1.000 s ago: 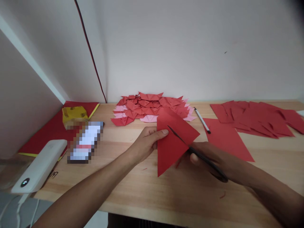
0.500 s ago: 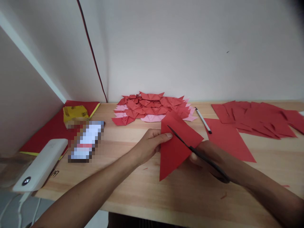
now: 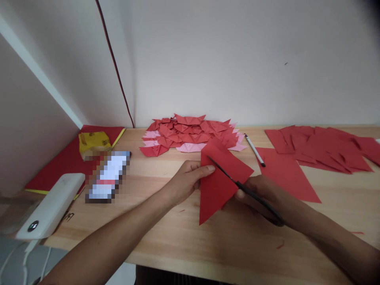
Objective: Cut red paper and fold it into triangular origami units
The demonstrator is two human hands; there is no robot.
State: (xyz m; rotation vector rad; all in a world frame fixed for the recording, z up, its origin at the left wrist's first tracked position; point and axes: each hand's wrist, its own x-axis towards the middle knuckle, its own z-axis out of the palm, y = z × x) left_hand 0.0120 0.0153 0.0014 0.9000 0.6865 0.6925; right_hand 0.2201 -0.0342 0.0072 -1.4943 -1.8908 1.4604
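Note:
My left hand pinches the left edge of a piece of red paper, its thumb on top. In my right hand is a pair of scissors with black handles. The upper blade lies across the paper and points up and left, close to my left thumb; the other blade is hidden under the sheet. Behind the hands sits a heap of folded red and pink paper shapes. A flat red sheet rests on the table beyond my right hand.
At the back right lies a pile of red paper pieces, with a white pen left of it. On the left are a yellow packet, a blurred phone and a white power bank with cables. Red scraps dot the wooden table.
The scissors and my right hand have shifted very slightly left, the blade tip a little further across the paper. My left hand keeps its hold in nearly the same spot.

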